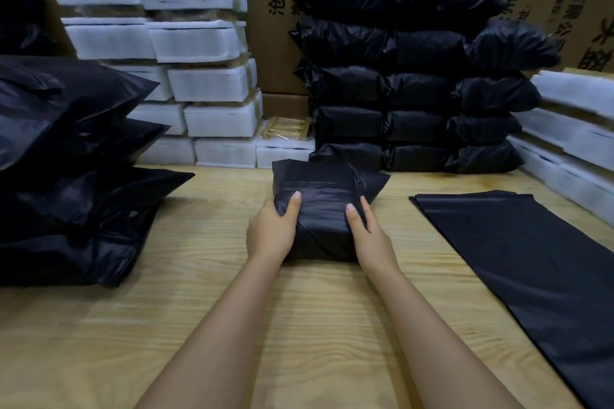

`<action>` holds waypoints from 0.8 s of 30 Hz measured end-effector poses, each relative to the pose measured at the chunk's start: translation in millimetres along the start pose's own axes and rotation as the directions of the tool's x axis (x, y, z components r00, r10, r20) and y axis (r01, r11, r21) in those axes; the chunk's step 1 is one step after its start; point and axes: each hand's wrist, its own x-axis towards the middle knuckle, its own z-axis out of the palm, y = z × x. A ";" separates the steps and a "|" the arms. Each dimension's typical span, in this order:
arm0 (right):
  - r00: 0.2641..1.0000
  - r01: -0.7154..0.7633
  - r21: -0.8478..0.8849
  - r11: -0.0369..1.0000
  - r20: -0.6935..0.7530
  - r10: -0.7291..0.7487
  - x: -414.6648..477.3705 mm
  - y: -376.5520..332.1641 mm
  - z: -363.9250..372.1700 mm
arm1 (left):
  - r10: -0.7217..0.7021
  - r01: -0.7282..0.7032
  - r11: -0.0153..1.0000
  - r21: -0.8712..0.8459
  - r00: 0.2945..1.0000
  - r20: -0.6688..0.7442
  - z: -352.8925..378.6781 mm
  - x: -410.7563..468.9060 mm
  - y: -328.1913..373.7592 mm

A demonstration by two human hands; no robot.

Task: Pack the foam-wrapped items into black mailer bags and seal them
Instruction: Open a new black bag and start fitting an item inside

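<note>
The wooden counter (206,292) runs away from the person to a wall of printed cardboard boxes (275,26). Against these boxes, right of centre, stands the biggest pile, a stack of sealed black parcels (415,83) several rows high. Left of it rises a stack of foam-wrapped items (186,43), white and not yet bagged. A second heap of black parcels (66,159) fills the left edge of the counter, and more foam-wrapped pieces (571,129) lean along the right edge. Flat empty mailer bags (518,259) lie on the right, well apart from the hands.

In the middle lies the packed bag (325,196), its long axis pointing straight away from the person. Its near end sits between the two hands, and its far end, where the loose plastic spreads wide, comes just short of the lowest row of the sealed stack. The left hand (272,229) holds the left side and the right hand (368,236) the right side, each with its thumb laid on top and its fingers going down round the edge.

Whether the flap is stuck down cannot be told. If it is, the parcel most likely goes forward and slightly right onto the sealed stack. The right hand is nearer to that stack, and nothing stands between.
</note>
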 end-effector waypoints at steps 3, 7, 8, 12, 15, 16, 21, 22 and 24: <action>1.000 -0.017 -0.008 1.000 0.006 0.017 -2.2 -3.3 -0.2 | -0.019 0.020 0.995 0.099 1.000 -0.014 -0.8 -2.6 0.6; 1.000 -0.013 0.023 1.000 0.003 0.013 -12.1 -3.9 -1.9 | 0.014 -0.011 0.993 0.116 1.000 -0.024 -4.9 -9.3 -1.5; 1.000 -0.010 0.027 1.000 -0.001 0.010 -15.8 -2.4 -1.1 | 0.015 -0.012 0.993 0.116 1.000 -0.021 -7.0 -11.4 -2.5; 1.000 0.007 0.065 0.998 -0.015 -0.006 -29.3 0.4 0.9 | 0.006 -0.005 0.995 0.097 1.000 -0.017 -19.7 -19.0 -7.5; 0.998 0.044 0.198 0.979 0.036 -0.052 -34.2 -2.0 1.5 | -0.030 0.030 1.000 -0.001 1.000 0.001 -31.9 -23.9 -16.4; 0.995 0.064 0.220 0.973 0.059 -0.079 -35.5 -3.1 2.6 | -0.046 0.046 0.998 -0.049 0.999 0.013 -35.7 -25.1 -19.7; 0.973 -0.067 0.438 0.897 0.229 -0.039 -40.4 -9.7 13.3 | -0.062 0.111 0.919 -0.378 0.988 0.141 -55.9 -30.4 -35.3; 0.963 -0.101 0.499 0.860 0.266 -0.041 -41.4 -11.7 14.9 | -0.046 0.125 0.880 -0.459 0.983 0.179 -61.0 -33.0 -37.5; 0.949 -0.123 0.562 0.818 0.306 -0.068 -44.1 -16.1 17.5 | -0.002 0.116 0.827 -0.550 0.979 0.203 -68.9 -34.9 -41.4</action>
